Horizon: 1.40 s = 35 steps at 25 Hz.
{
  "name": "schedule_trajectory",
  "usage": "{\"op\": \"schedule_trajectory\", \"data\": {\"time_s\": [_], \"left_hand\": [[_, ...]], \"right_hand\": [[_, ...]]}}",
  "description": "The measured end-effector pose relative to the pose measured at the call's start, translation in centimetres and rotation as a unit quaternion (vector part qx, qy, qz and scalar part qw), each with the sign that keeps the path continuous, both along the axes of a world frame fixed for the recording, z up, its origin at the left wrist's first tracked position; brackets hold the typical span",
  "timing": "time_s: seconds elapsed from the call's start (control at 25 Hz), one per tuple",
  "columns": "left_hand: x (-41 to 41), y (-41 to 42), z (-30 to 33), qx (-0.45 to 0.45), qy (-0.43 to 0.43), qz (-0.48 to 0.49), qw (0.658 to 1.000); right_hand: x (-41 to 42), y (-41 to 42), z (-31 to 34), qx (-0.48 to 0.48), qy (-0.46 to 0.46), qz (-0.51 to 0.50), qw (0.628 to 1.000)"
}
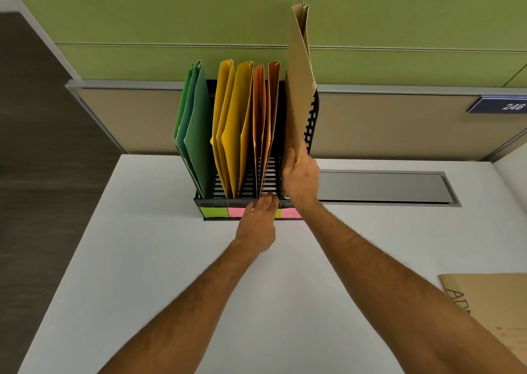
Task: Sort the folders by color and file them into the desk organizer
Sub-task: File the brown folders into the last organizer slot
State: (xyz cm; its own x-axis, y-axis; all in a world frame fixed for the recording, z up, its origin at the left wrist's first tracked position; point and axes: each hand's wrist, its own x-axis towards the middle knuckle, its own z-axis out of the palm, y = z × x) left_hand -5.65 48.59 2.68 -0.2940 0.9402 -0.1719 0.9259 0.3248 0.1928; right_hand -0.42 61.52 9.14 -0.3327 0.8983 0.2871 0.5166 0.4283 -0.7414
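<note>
Where slotted black organizer [251,185] stands, flat tan folder [299,94] in right hand [301,178].

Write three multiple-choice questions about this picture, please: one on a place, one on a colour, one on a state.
1. Where is the brown folder being held?
A. over the rightmost slot of the organizer
B. flat on the desk
C. among the green folders

2. Which colour stands between green and orange?
A. blue
B. yellow
C. red

3. What is the left hand doing?
A. gripping a folder
B. resting straight fingers on the organizer's front
C. hanging off the desk

Answers: 1 A, the right hand holds it upright there; 2 B, the yellow folders; 3 B, fingers lie flat.
</note>
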Motion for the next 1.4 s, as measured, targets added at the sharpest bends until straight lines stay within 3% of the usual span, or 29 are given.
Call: {"op": "schedule_trajectory", "data": {"time_s": [0.32,0.56,0.64,0.76,0.88,1.12,1.4], "left_hand": [[0.1,0.0,0.5,0.006,-0.003,0.004,1.0],[0.2,0.1,0.4,0.022,0.005,0.008,1.0],[0.2,0.2,0.1,0.02,0.003,0.013,1.0],[0.1,0.2,-0.3,0.012,0.004,0.016,1.0],[0.2,0.3,-0.3,0.001,0.007,0.01,1.0],[0.4,-0.4,1.5,-0.023,-0.033,0.008,0.999],[7.1,-6.1,4.6,0.043,-0.114,0.054,0.991]], "right_hand": [[0.9,0.4,0.0,0.05,-0.041,0.014,0.998],[1.2,0.1,-2.6,-0.079,-0.053,0.017,0.995],[2.1,0.3,-4.0,-0.135,-0.101,0.023,0.985],[2.5,1.0,-5.0,-0.142,-0.205,0.059,0.967],[2.5,1.2,-4.5,-0.17,-0.238,0.093,0.952],[6.2,-2.0,-2.4,-0.218,-0.115,0.176,0.953],[15.1,-8.4,-0.9,-0.152,-0.154,0.16,0.963]]}}
